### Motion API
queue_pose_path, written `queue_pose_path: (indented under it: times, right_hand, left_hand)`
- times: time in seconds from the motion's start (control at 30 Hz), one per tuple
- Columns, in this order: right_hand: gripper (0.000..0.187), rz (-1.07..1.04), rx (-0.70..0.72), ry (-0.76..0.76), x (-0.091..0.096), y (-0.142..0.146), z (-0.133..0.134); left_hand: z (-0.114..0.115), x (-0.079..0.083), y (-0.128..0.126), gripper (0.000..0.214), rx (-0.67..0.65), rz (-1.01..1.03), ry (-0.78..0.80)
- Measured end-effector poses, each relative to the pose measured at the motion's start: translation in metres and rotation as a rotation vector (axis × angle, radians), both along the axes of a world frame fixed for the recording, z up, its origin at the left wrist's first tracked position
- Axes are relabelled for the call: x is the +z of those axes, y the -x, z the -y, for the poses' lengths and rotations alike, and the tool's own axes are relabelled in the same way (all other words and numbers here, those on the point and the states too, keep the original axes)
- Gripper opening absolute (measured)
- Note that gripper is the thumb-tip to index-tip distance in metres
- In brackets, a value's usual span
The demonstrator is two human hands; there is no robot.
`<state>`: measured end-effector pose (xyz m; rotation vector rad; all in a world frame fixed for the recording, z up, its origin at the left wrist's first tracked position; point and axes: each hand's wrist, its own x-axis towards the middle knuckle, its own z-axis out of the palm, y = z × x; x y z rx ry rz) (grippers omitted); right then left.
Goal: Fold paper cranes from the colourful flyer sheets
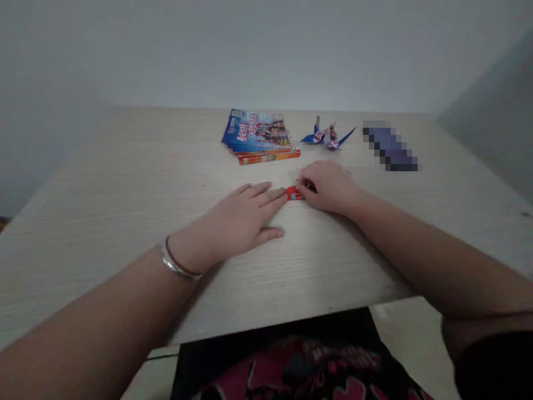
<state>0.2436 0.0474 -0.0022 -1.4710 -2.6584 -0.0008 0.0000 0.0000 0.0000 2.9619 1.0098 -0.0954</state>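
Note:
A small piece of red printed paper (294, 194) lies on the table between my hands; it looks folded, though much of it is hidden under my right fingers. My left hand (241, 219) rests flat with its fingers stretched out, the fingertips touching the paper's left end. Curled over the right part of the paper, my right hand (331, 186) pinches it with thumb and fingers against the tabletop. Just beyond my right hand stand two folded paper cranes (317, 136) in blue, white and red print.
A slightly fanned stack of colourful printed sheets or booklets (258, 133) lies at the back middle of the pale wooden table (125, 166). To the right of the cranes is a dark, pixelated rectangular object (391, 147). A wall (266, 55) rises behind the table.

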Motion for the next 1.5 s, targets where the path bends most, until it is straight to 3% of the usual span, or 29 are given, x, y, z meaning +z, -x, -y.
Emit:
queue_pose_path:
  times: [0.57,1.0,1.5]
  right_hand:
    - [0.028,0.105,-0.032,-0.005,0.0026,0.0049,0.0031]
    - [0.025,0.085,-0.04,0.003,0.0027,0.006,0.0027]
    - [0.024,0.093,-0.044,-0.019,0.0014,0.006,0.0024]
  left_hand:
    - [0.0007,0.0023,-0.0042,0.074,0.008,0.039,-0.046]
    - [0.0059,0.0042,-0.0073,0.066,-0.002,-0.008,-0.181]
    - [0.0059,0.0077,-0.0055,0.072,0.019,-0.047,-0.158]
